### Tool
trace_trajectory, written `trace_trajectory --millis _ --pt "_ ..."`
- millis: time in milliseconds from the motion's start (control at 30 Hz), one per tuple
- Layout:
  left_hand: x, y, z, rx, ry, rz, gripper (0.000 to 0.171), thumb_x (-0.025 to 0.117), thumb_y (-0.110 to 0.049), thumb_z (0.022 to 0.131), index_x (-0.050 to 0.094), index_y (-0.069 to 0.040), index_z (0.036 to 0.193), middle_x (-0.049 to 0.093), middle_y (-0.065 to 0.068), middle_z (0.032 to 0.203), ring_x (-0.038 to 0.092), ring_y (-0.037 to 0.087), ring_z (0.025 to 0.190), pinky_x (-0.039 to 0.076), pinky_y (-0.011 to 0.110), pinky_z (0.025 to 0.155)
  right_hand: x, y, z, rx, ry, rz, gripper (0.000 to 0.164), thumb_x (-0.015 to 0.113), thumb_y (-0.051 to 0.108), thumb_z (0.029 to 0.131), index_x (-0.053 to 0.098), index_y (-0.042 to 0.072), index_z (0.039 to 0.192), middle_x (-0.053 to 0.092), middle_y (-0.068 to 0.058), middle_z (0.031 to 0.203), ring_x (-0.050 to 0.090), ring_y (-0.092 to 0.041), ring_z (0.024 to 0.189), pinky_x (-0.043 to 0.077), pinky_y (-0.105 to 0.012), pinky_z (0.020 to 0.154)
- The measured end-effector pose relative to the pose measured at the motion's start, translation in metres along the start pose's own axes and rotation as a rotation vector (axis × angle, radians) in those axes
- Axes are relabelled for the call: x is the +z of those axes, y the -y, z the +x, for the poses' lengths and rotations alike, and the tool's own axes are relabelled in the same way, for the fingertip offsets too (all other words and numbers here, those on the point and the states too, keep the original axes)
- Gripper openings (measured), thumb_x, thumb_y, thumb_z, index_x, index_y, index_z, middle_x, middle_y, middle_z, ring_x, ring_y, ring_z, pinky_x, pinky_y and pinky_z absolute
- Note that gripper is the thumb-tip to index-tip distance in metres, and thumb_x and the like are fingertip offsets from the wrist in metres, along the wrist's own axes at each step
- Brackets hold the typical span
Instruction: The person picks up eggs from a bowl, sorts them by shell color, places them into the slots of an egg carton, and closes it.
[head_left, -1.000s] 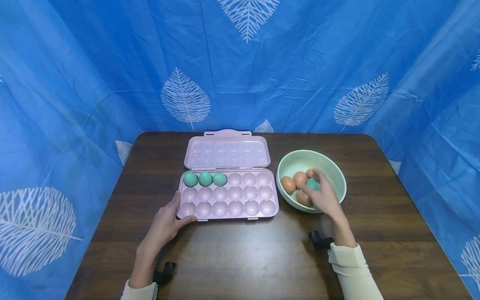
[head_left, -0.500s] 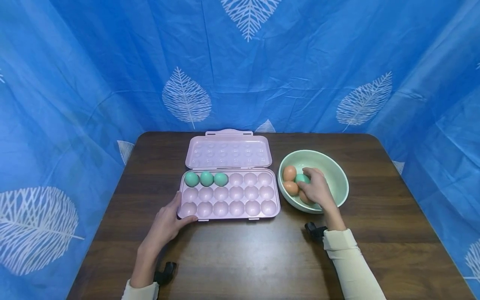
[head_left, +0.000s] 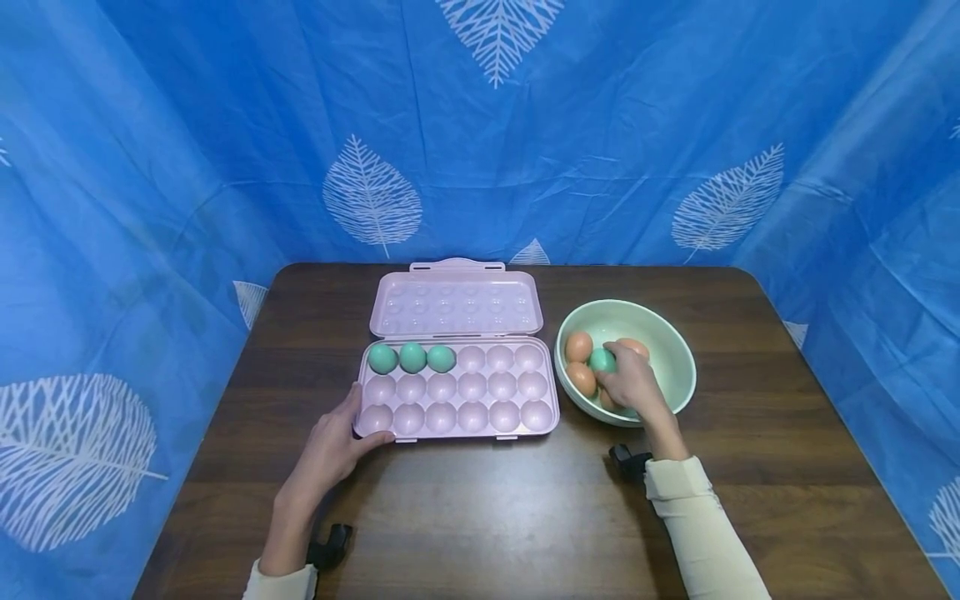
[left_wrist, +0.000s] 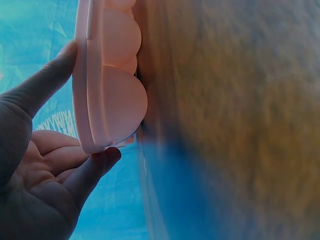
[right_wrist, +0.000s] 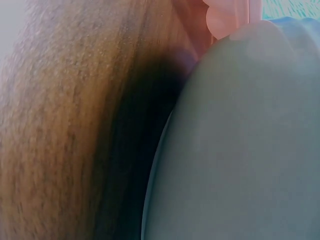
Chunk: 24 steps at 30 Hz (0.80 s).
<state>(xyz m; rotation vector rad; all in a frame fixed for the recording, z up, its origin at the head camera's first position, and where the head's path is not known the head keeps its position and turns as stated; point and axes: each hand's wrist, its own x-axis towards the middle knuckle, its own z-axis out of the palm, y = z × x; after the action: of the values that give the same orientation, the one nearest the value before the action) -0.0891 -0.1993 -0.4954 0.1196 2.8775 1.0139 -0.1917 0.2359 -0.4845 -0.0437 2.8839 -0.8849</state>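
Observation:
A pink egg tray (head_left: 472, 386) lies with its lid (head_left: 457, 304) folded back, and three green eggs (head_left: 412, 357) sit at the left of its far row. My left hand (head_left: 333, 446) holds the tray's near left corner, thumb along the front and fingers at the side; the left wrist view shows this hand (left_wrist: 45, 165) at the tray's rim. Inside the pale green bowl (head_left: 671, 358), my right hand (head_left: 633, 383) pinches a green egg (head_left: 602, 360) between thumb and fingers. The bowl's outer wall (right_wrist: 240, 140) hides that hand in the right wrist view.
Several brown eggs (head_left: 581, 378) lie around the green one in the bowl, partly covered by the right hand. The bowl stands close to the tray's right end on a dark wooden table (head_left: 480, 517). A blue curtain (head_left: 600, 125) hangs behind the table.
My right hand has moved left within the bowl and closed its fingertips on the green egg. The eggs there have shifted toward the bowl's left side. My left hand stays at the tray.

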Motion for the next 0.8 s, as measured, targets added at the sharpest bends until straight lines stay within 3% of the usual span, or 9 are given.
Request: trace_trajectory --millis 200,400,700,800 --pt "0.000 -0.001 0.000 0.001 0.000 -0.006 0.100 0.081 -0.030 0.083 0.021 0.010 0.151 0.027 0.030 0.154 0.033 0.044 0.139 0.033 0.055 0.108 -0.001 -0.001 -0.004 -0.009 -0.111 0.068 0.053 0.068 0.006 0.083 0.053 -0.011 0.131 0.057 -0.030 0.121 0.054 -0.041 0.102 0.046 -0.053 0.087" --pt "-0.001 -0.002 -0.001 0.005 0.005 -0.009 0.100 0.081 -0.030 0.083 0.021 0.010 0.151 0.027 0.030 0.154 0.033 0.044 0.139 0.033 0.055 0.108 -0.001 -0.001 -0.006 -0.019 -0.162 0.249 0.049 0.070 0.007 0.086 0.054 -0.006 0.130 0.060 -0.025 0.120 0.055 -0.036 0.103 0.046 -0.050 0.088" --pt "-0.006 -0.004 0.001 0.016 0.002 0.003 0.100 0.082 -0.030 0.082 0.022 0.012 0.151 0.029 0.030 0.153 0.035 0.044 0.137 0.035 0.055 0.106 0.001 0.013 -0.007 -0.106 -0.236 0.433 0.051 0.076 0.005 0.082 0.051 -0.007 0.124 0.059 -0.025 0.121 0.058 -0.039 0.111 0.048 -0.050 0.094" --pt "-0.007 -0.004 0.001 0.009 0.010 0.001 0.100 0.082 -0.029 0.082 0.021 0.011 0.151 0.029 0.030 0.153 0.035 0.044 0.138 0.035 0.055 0.107 0.003 0.024 -0.010 -0.157 -0.244 0.521 0.056 0.075 -0.001 0.082 0.047 -0.010 0.129 0.054 -0.027 0.126 0.055 -0.039 0.115 0.050 -0.041 0.095"
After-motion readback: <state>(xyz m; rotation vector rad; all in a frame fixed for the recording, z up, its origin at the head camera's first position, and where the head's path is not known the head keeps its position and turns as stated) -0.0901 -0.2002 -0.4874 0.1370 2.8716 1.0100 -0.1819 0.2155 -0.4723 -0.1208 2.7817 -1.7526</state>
